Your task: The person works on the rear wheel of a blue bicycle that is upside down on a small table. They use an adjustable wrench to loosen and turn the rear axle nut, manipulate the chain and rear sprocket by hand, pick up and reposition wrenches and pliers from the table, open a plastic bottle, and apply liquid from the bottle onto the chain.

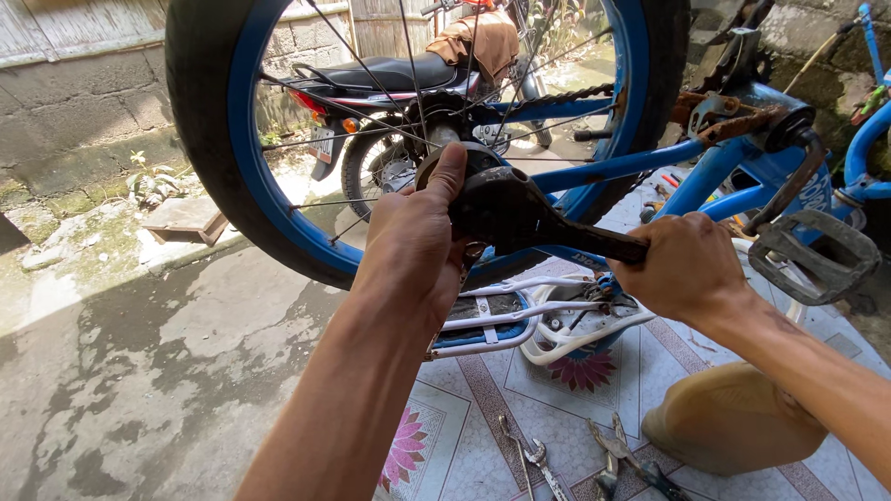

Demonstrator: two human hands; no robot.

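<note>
An upturned blue bicycle fills the view, its rear wheel [209,111] with a black tyre raised in front of me. My left hand [416,246] presses against the wheel hub and the head of a large dark wrench [520,215]. My right hand [685,267] is closed around the wrench's handle, which points right from the hub. The chain [557,96] runs from the hub toward the rusty crank [733,122]. A grey pedal [815,255] hangs at the right.
A motorcycle [390,83] is parked behind the wheel by a block wall. Pliers [622,455] and a small spanner [534,456] lie on the patterned tile floor. A white rear rack [520,315] sits under the frame. My knee [733,417] is at lower right.
</note>
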